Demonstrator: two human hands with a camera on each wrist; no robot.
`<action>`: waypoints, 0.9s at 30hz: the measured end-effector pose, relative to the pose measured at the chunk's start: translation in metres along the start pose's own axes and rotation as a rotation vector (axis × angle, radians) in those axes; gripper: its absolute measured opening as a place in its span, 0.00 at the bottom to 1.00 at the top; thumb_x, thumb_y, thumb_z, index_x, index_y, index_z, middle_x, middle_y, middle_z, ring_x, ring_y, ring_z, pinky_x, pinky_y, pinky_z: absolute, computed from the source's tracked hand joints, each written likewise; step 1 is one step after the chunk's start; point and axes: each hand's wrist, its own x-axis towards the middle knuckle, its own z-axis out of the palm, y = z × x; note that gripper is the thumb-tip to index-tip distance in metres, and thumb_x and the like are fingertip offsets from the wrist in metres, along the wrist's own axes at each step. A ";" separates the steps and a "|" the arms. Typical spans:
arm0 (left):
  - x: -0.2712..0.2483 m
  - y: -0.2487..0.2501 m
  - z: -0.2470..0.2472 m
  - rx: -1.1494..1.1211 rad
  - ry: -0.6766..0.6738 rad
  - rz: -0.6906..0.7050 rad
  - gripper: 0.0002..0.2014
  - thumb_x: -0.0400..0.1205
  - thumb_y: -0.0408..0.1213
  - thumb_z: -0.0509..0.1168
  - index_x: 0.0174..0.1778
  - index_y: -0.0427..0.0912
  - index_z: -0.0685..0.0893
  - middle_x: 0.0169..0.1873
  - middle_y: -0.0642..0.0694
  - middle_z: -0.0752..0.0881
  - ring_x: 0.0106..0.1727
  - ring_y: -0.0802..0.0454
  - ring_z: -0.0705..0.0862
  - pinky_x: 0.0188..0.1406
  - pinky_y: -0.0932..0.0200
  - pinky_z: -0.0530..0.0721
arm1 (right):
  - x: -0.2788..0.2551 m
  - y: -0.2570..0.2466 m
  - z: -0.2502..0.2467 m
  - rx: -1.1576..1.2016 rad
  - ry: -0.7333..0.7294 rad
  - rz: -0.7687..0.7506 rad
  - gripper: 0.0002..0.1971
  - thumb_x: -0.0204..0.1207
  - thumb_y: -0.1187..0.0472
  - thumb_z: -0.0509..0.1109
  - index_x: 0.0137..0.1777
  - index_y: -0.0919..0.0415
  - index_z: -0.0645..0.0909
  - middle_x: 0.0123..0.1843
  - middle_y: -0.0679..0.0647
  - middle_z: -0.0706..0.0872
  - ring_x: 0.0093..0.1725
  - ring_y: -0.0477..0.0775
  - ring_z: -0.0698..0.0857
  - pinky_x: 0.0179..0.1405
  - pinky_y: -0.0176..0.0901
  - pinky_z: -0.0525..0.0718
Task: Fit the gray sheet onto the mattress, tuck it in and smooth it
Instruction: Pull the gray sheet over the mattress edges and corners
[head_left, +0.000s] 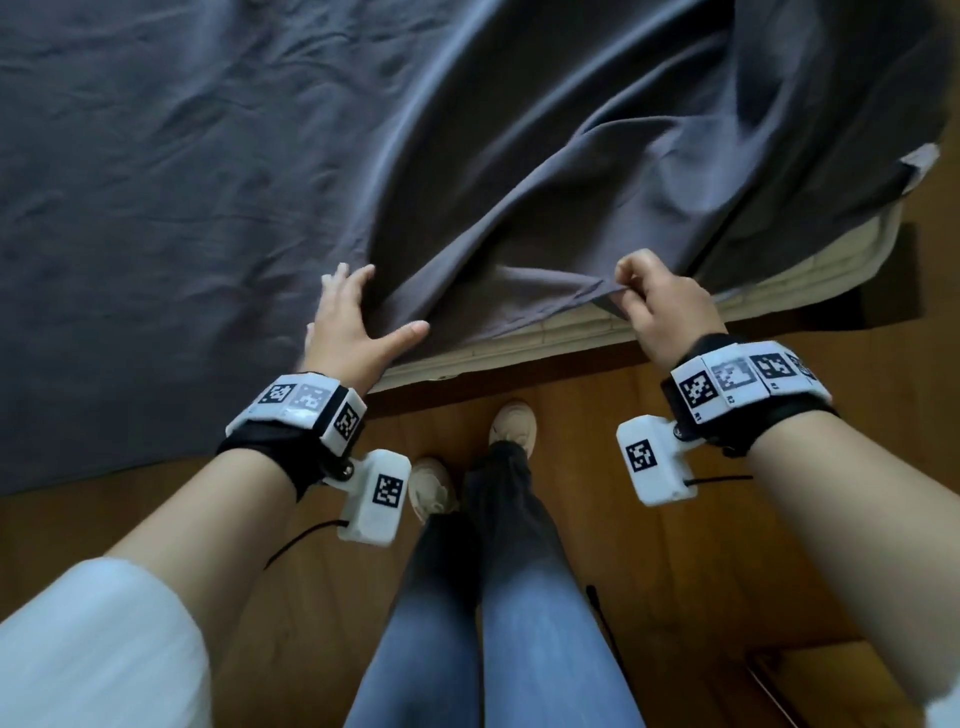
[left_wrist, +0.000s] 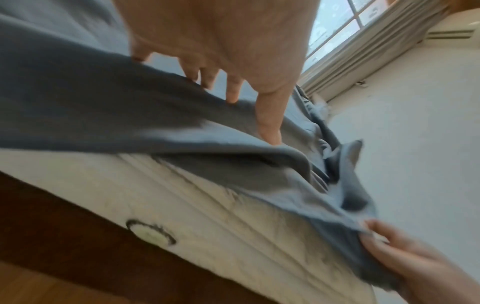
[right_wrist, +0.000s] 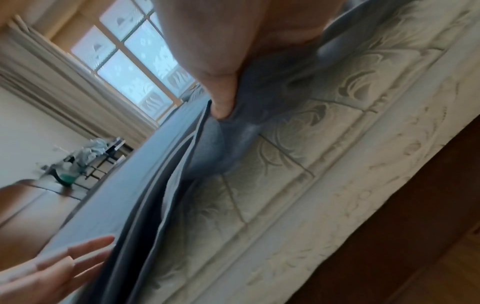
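Gray sheet (head_left: 260, 156) bunched over mattress (head_left: 519, 340) edge, shoes (head_left: 511, 423) on wooden floor (head_left: 649, 545) nearby

Both arms reach forward over the near edge of the mattress (head_left: 519, 340).
The left hand (head_left: 349, 332) lies flat with fingers (left_wrist: 267, 121) spread and straight, palm down on the gray sheet (head_left: 208, 182) by that edge. The right hand (head_left: 662, 304), further along the same edge, is curled, thumb and fingers pinching the sheet's hem and lifting it just above the mattress.

R hand (right_wrist: 221, 67) pinches gray sheet (right_wrist: 215, 144) over mattress (right_wrist: 324, 164).
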 end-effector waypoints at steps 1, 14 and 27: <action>-0.009 0.004 0.004 0.010 0.010 0.063 0.45 0.69 0.50 0.76 0.80 0.49 0.61 0.83 0.47 0.55 0.84 0.50 0.49 0.82 0.40 0.52 | -0.005 -0.004 -0.001 0.029 0.027 -0.011 0.09 0.82 0.58 0.59 0.59 0.59 0.74 0.50 0.64 0.86 0.49 0.68 0.83 0.49 0.55 0.80; -0.043 0.026 0.037 0.267 -0.073 0.330 0.11 0.79 0.42 0.67 0.56 0.48 0.87 0.58 0.46 0.80 0.64 0.45 0.76 0.62 0.49 0.75 | -0.073 0.001 -0.033 -0.038 0.164 -0.038 0.13 0.81 0.51 0.63 0.53 0.60 0.80 0.46 0.61 0.88 0.46 0.65 0.84 0.44 0.50 0.80; -0.073 0.048 0.107 0.217 -0.518 0.107 0.15 0.80 0.30 0.63 0.60 0.48 0.86 0.57 0.46 0.87 0.59 0.47 0.85 0.66 0.51 0.80 | -0.068 0.114 -0.001 -0.453 -0.265 0.041 0.14 0.84 0.49 0.56 0.58 0.50 0.82 0.58 0.52 0.84 0.62 0.57 0.78 0.60 0.50 0.72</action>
